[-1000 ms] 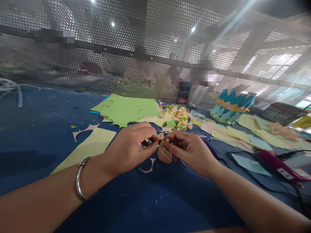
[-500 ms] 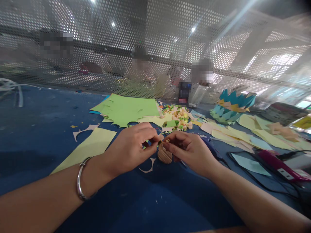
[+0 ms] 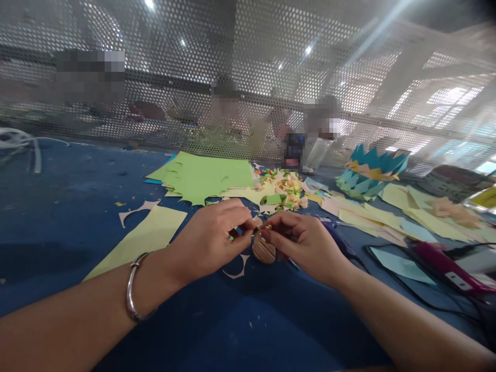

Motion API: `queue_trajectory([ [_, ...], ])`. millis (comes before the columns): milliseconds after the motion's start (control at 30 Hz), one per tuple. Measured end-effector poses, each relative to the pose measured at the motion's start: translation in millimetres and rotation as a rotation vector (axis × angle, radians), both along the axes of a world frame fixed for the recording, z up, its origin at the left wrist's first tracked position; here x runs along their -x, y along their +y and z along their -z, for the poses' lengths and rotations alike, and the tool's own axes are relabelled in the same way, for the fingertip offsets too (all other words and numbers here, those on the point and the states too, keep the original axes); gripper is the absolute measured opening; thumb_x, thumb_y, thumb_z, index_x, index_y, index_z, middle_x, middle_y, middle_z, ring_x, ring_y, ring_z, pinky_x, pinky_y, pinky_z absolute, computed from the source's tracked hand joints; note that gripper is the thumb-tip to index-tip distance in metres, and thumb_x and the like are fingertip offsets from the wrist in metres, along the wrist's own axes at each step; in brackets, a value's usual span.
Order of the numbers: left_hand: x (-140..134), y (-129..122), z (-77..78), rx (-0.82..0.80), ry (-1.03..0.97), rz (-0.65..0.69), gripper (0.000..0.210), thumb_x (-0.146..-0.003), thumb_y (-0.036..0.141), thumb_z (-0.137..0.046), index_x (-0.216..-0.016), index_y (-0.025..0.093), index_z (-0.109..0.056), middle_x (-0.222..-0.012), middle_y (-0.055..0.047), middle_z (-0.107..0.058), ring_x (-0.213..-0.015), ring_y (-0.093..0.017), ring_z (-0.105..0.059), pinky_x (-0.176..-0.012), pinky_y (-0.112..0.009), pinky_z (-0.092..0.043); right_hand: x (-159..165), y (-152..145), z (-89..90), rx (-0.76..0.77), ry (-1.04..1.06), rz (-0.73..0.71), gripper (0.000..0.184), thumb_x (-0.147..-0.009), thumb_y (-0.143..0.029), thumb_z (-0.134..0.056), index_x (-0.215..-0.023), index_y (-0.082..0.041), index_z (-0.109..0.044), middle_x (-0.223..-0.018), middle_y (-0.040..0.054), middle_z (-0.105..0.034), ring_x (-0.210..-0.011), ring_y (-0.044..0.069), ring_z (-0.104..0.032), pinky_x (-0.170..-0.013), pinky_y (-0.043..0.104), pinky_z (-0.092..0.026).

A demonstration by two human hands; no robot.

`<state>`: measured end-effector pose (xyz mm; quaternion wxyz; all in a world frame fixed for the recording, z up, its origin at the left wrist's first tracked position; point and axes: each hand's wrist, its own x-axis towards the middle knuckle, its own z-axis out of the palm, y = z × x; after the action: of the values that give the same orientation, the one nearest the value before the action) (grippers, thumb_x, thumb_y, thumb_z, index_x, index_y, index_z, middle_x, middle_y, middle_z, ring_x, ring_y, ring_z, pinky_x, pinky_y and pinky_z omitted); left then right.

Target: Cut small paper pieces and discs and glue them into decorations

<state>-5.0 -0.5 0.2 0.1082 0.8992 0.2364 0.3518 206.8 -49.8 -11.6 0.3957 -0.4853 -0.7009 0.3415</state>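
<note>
Along the desk's far edge, a perforated screen [image 3: 174, 119] stands upright, probably to part this place from the people behind it. The blue desk [image 3: 85, 175] carries everything else. A stack of green sheets [image 3: 213, 178] lies toward that far edge, perhaps put there to leave the hands elbow room. The pale yellow sheet [image 3: 143, 243] lies nearer the left edge, one end behind the left forearm. The left hand [image 3: 213, 232] and right hand [image 3: 306, 240] meet over the middle, likely because so small a piece wants gripping from both sides. A zigzag paper ring [image 3: 372, 173] sits toward the far right corner, beyond the loose strips. Near the right edge is a purple power strip [image 3: 445, 263], presumably within reach of the cords. The heap of curled paper bits [image 3: 284, 186] lies beyond the fingers, conveniently close. A brown ridged disc [image 3: 264, 249] shows just below the fingertips, its top hidden by them; whether it touches them I cannot tell. Smallest is the paper piece [image 3: 256, 229], between the opposed fingertips: each hand's thumb and forefinger appear pinched on it, though its shape is too small to tell.
</note>
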Motion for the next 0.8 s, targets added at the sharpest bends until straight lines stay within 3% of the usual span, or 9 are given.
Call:
queue_trajectory([
  [367,-0.7,-0.7,-2.7,0.196,-0.062,-0.037,0.011,-0.084,0.011,-0.064,-0.082,0.019,-0.07,-0.083,-0.003,-0.07,-0.076,-0.014,-0.066,-0.069,-0.026,-0.055,-5.0,1.1,-0.3,-0.069,-0.137,0.044,0.016,-0.094,-0.037,-0.066,-0.095,-0.021,-0.069,-0.079,0.0003,-0.068,-0.062,0.012,-0.059,-0.058,0.026,-0.046],
  [600,-2.4,0.3,-2.7,0.311,-0.101,-0.047,0.006,-0.082,0.015,-0.066,-0.08,0.019,-0.07,-0.08,-0.003,-0.074,-0.069,-0.015,-0.067,-0.058,-0.025,-0.054,-5.8,-1.0,-3.1,-0.109,-0.174,0.073,0.014,-0.091,-0.034,-0.07,-0.096,-0.021,-0.068,-0.08,-0.0007,-0.067,-0.06,0.011,-0.057,-0.058,0.026,-0.045],
  [800,-1.4,3.1,-1.0,0.352,-0.132,-0.007,0.004,-0.083,0.017,-0.067,-0.082,0.019,-0.07,-0.081,-0.005,-0.075,-0.071,-0.016,-0.068,-0.06,-0.027,-0.056,-6.2,-1.6,-2.8,-0.16,-0.149,0.099,0.018,-0.091,-0.03,-0.069,-0.107,-0.022,-0.07,-0.092,0.0017,-0.069,-0.064,0.011,-0.056,-0.059,0.026,-0.046],
])
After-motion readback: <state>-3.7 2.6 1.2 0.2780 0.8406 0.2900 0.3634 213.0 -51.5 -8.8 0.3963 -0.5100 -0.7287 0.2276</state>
